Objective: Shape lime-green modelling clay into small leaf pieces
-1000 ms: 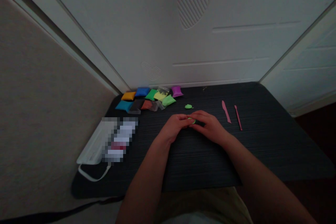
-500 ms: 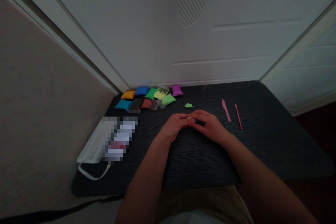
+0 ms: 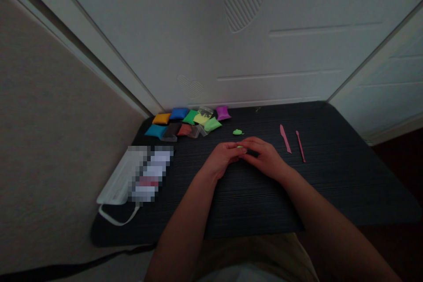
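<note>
- Between left hand (image 3: 220, 160) and right hand (image 3: 269, 161): green piece (image 3: 239, 146), fingers nearly closed on it; form apparently unfinished, mostly hidden.
- Beyond: green lump (image 3: 237, 132), apart.
- Rightward: pink knife (image 3: 285, 139), pink stick (image 3: 300, 146), untouched.

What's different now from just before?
Only a little! The thumb of the left hand has slid a bit to the right across the green lump, so less of it shows. The right hand touches it too, and neither hand let go. The little green piece, pink knife, pink stick and colorful packets stayed put.
</note>
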Demonstrator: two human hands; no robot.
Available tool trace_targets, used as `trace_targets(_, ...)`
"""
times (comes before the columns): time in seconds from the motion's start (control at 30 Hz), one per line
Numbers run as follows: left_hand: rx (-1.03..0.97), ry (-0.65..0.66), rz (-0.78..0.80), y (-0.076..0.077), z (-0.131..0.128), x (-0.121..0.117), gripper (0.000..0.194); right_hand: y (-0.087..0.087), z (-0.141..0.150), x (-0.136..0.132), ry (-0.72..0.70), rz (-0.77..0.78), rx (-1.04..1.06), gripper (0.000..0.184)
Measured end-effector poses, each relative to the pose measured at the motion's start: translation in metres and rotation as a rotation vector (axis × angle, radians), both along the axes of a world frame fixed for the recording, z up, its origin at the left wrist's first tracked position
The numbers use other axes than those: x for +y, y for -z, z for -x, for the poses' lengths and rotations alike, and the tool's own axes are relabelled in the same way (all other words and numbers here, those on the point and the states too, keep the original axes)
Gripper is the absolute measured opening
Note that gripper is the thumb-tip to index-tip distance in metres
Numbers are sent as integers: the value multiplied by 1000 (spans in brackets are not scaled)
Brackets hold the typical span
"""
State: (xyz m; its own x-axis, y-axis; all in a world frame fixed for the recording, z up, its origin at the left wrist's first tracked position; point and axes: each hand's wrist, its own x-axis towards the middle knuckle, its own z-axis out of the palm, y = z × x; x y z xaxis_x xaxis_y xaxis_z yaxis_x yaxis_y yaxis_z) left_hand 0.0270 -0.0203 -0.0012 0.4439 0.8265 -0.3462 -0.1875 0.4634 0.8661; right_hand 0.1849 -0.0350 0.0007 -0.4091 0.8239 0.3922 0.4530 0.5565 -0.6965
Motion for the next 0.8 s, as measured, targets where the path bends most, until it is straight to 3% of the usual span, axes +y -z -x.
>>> trace_targets(0.8,-22,15,-18,0,-3,-1,20,0,3,-1,26,-22,14,30)
